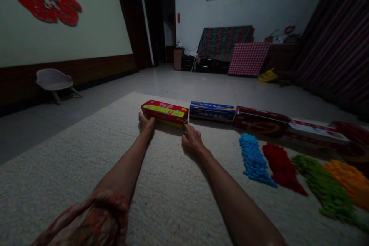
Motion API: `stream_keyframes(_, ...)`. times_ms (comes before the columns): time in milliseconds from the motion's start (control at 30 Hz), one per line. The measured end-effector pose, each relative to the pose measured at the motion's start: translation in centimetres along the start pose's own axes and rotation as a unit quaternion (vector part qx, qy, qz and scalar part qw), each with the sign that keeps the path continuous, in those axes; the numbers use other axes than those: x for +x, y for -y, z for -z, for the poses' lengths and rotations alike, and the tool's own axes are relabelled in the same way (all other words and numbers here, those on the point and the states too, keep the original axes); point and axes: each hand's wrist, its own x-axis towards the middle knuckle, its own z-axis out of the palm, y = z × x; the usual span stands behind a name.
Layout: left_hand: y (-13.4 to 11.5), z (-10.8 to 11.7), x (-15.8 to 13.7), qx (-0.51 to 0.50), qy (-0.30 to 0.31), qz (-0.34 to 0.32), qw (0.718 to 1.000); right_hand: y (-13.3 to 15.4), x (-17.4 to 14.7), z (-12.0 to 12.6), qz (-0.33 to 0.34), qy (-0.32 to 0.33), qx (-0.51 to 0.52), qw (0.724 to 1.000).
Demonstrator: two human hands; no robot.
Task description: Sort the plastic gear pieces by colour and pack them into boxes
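Stretched out before me, both my arms reach a long red and yellow cardboard box [165,112] on the pale textured mat. My left hand [146,123] grips its left end, with the thumb against the near side. At the right end, my right hand [191,138] holds the lower corner, its fingers curled. A blue box [212,112] stands just to the right of the held one. Farther right, a dark red box [261,122] carries on the row. The print on the boxes is too small to read.
On the right of the mat [95,153] lie blue [255,157], red [282,167], green [325,190] and orange [347,180] piles of small pieces. More boxes [317,132] extend the row. A small chair [56,80] is by the left wall; a checked cloth [248,58] hangs at the back.
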Motion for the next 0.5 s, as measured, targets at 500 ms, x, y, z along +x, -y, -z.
stream_keyframes(500,-4.3,-3.4,-3.2,0.09,0.056,-0.028,0.994,0.7,-0.1,0.9,-0.008,0.088,-0.035,0.995)
